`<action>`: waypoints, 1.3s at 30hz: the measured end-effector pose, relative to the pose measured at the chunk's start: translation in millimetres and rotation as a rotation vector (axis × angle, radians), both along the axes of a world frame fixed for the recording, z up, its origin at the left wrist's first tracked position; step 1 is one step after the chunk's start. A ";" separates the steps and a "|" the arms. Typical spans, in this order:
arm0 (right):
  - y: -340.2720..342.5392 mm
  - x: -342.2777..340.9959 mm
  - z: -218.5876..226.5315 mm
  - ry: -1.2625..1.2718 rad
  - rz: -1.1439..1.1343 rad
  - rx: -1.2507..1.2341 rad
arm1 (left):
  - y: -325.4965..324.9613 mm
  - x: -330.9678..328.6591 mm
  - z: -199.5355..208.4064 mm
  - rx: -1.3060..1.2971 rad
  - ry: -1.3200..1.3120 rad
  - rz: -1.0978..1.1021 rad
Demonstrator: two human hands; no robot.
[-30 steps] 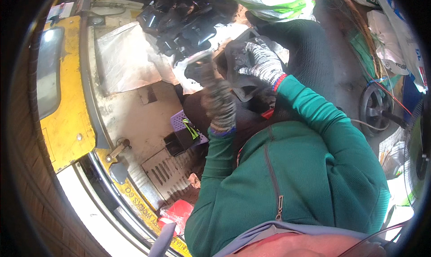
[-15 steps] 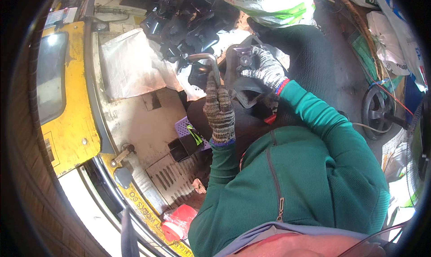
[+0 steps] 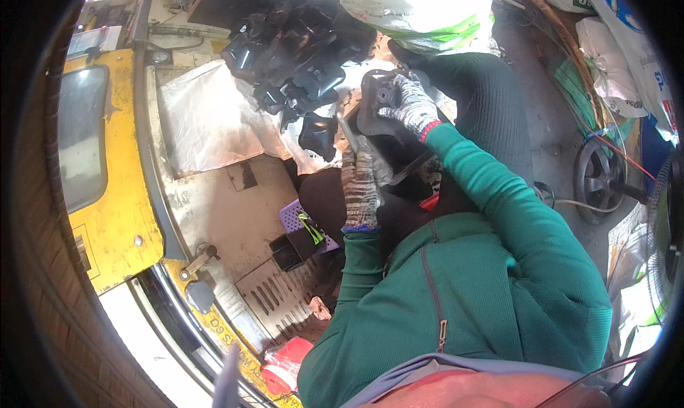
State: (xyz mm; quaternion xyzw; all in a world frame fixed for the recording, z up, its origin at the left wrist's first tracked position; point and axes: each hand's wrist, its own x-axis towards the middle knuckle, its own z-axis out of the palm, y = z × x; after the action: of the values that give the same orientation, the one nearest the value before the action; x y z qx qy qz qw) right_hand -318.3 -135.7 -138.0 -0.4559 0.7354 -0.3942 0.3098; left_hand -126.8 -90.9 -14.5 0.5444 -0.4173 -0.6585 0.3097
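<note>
My right hand, in a grey-and-white knitted glove, is closed on the upper end of a dark moulded part with a round boss. This part lies tilted over my lap. My left hand, in a dirtier striped glove, is wrapped round a bent metal bar beside the part's near left side. Only a short length of the bar shows above the fingers. Whether the bar touches the part, I cannot tell. Just left of it, a single glossy black piece rests on a white sheet.
Many glossy black pieces are heaped ahead. A white sheet lies left of them, beside a yellow machine panel. A purple perforated basket sits by my left forearm. To the right are a handwheel and plastic sacks.
The bar has swung down and turned in my left hand, so its bent end no longer points out to the left. My right hand and the dark part have shifted slightly.
</note>
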 end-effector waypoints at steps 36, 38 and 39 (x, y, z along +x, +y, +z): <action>-15.6 -5.8 -38.8 0.278 0.141 0.214 | -34.3 -4.2 -170.2 -0.649 -1.005 -0.570; -24.2 -14.3 -40.1 0.303 0.094 0.208 | -49.8 -12.8 -159.6 -0.979 -0.942 -0.492; -14.3 -13.5 -48.5 0.255 0.063 0.232 | -51.1 -24.7 -129.4 -0.844 -0.787 -0.394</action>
State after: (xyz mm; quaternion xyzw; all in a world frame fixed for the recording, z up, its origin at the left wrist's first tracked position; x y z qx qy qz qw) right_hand -331.9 -150.0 -186.5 -0.4860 0.7947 -0.2359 0.2768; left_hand -151.5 -142.0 -143.9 0.4896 -0.8183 -0.2308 0.1935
